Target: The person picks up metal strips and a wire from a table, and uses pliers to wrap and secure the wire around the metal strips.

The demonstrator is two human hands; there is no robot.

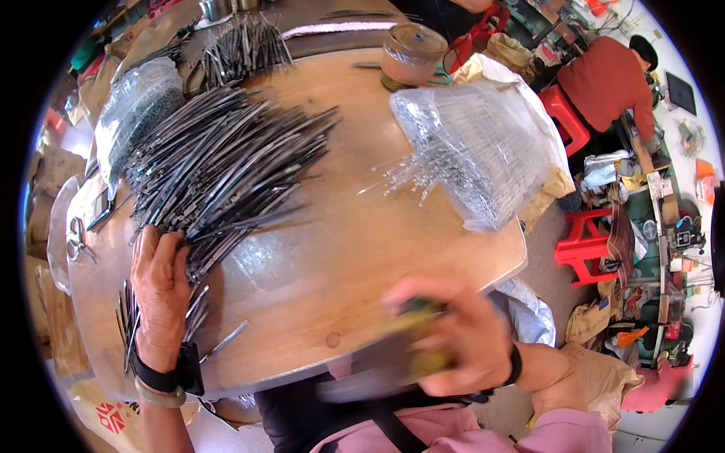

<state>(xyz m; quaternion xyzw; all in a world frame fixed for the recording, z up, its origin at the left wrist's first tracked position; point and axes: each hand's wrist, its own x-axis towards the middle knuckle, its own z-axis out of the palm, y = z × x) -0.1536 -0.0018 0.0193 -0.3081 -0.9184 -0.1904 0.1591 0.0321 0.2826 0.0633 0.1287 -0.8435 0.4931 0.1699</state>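
A large heap of thin black strips (pixel 219 158) covers the left half of the wooden table (pixel 340 257). My left hand (pixel 160 275) rests at the heap's near edge, its fingers curled down onto the strips; their tips are partly hidden. More strips stick out on both sides of that wrist. Near the table's front edge, my right hand (pixel 468 340) is closed round a tool with a yellow-and-green handle (pixel 423 340) and a broad grey blade-like part. Motion smears both hand and tool, so the tool's exact kind cannot be made out.
A clear plastic bag of thin silvery rods (pixel 483 143) lies at the right, beside a brown container (pixel 414 53). Scissors (pixel 77 240) and another filled plastic bag (pixel 140 106) lie left. Red stools (pixel 585 241) and a seated person (pixel 608 83) are farther right.
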